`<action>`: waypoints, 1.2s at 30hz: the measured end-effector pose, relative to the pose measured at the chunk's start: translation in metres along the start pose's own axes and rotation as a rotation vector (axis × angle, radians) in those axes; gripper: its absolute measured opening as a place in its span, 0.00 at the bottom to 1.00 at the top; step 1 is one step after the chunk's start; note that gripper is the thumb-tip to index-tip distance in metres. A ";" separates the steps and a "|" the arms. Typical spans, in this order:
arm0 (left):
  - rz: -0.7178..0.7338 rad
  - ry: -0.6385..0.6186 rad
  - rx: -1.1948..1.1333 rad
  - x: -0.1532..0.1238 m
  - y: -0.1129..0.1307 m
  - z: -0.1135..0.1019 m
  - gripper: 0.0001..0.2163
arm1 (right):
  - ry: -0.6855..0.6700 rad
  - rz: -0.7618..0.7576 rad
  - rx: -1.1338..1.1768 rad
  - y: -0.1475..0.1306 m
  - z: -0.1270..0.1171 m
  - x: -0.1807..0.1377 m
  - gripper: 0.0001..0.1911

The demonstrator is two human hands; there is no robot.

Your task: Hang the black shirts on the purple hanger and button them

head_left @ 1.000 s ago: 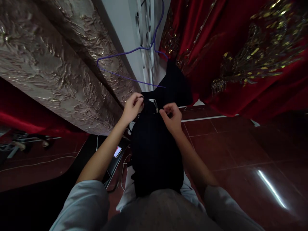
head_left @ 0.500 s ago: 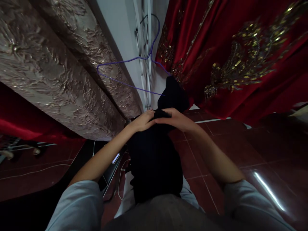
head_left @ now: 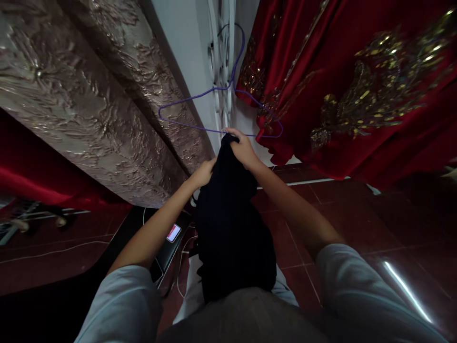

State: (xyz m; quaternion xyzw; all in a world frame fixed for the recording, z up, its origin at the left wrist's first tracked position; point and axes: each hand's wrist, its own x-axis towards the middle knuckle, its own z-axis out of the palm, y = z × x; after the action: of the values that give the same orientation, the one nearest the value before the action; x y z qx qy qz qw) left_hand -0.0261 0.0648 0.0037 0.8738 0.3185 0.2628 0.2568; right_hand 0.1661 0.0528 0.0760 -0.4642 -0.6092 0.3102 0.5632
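Observation:
A dark garment (head_left: 232,228), nearly black, lies over my lap with its upper end lifted in front of me. Its exact kind I cannot make out. My right hand (head_left: 243,148) grips the raised top of the cloth, just below the lower bar of a purple hanger (head_left: 194,97). Along the cloth's left edge my left hand (head_left: 206,172) is closed, its fingertips hidden behind the fabric. The hanger hangs by its hook from a white metal rack (head_left: 222,71), and its whole triangular frame shows with no cloth on it.
On the left hangs a pinkish embossed fabric (head_left: 103,95) beside red cloth. Red fabric with gold sequins (head_left: 357,85) hangs on the right. A lit phone (head_left: 173,233) lies on a dark surface at my left, near white cables (head_left: 183,267). The floor has dark red tiles (head_left: 296,243).
The dark cloth has come off the hanger's right end, leaving the hanger bare. My right hand has moved up with the cloth's top; my left hand has shifted slightly to the cloth's left edge.

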 end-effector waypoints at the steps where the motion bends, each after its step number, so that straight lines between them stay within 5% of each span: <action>1: -0.036 -0.012 0.035 -0.006 -0.005 -0.006 0.12 | -0.019 0.027 0.010 0.006 -0.003 0.004 0.18; 5: -0.156 -0.104 0.164 -0.036 -0.028 -0.037 0.09 | -0.053 0.002 -0.040 0.020 -0.038 0.005 0.06; 9: -0.210 -0.090 0.245 -0.059 -0.037 -0.081 0.08 | -0.042 -0.037 -0.173 0.017 -0.081 0.002 0.06; 14: -0.084 0.291 0.465 -0.049 0.000 -0.140 0.11 | -0.030 -0.073 -0.156 0.005 -0.093 -0.002 0.09; 18: -0.105 0.485 0.388 -0.011 0.037 -0.157 0.12 | -0.027 0.004 -0.005 -0.003 -0.073 -0.013 0.11; 20: -0.251 0.451 0.366 0.007 0.042 -0.157 0.14 | -0.028 0.004 0.006 -0.004 -0.068 -0.017 0.11; 25: -0.530 0.128 0.414 0.019 0.031 -0.161 0.18 | -0.037 -0.110 -0.165 0.000 -0.087 -0.020 0.10; 32: -0.436 0.099 0.575 0.027 0.066 -0.178 0.14 | -0.055 -0.045 -0.112 -0.005 -0.079 -0.020 0.11; 36: -0.426 -0.009 0.519 0.034 0.058 -0.171 0.14 | -0.036 -0.070 -0.127 -0.007 -0.080 -0.026 0.08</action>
State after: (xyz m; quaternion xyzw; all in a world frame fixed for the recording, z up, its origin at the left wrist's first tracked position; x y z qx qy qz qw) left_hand -0.0860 0.0976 0.1746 0.8251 0.5490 0.1095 0.0764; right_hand 0.2404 0.0149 0.0863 -0.4718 -0.6533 0.2596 0.5321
